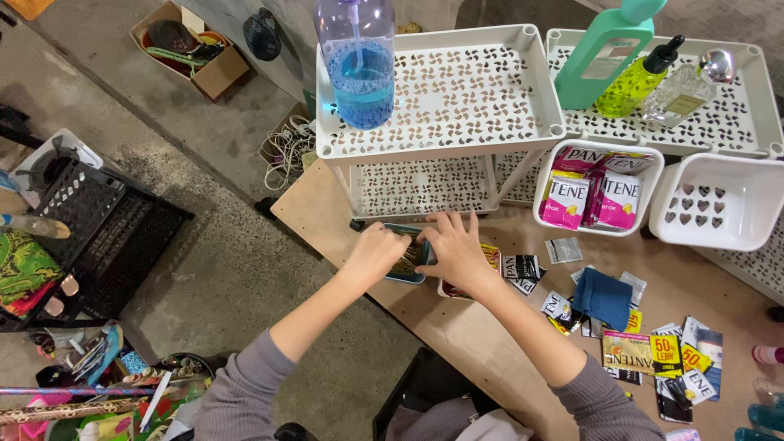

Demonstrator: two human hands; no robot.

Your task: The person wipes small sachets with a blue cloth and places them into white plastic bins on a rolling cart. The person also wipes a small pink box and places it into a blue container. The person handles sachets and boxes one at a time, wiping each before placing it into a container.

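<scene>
Both my hands meet over a small teal tray of dark sachets on the wooden board. My left hand is closed on the tray's left end. My right hand rests with fingers spread over the tray's right side and a second small tray of sachets. Several loose sachets and a blue cloth lie scattered to the right of my right arm.
A white perforated shelf rack carries a bottle of blue liquid. A second rack holds green, yellow and clear bottles. A white basket of pink sachets and another white basket stand behind. Black crates stand on the floor at left.
</scene>
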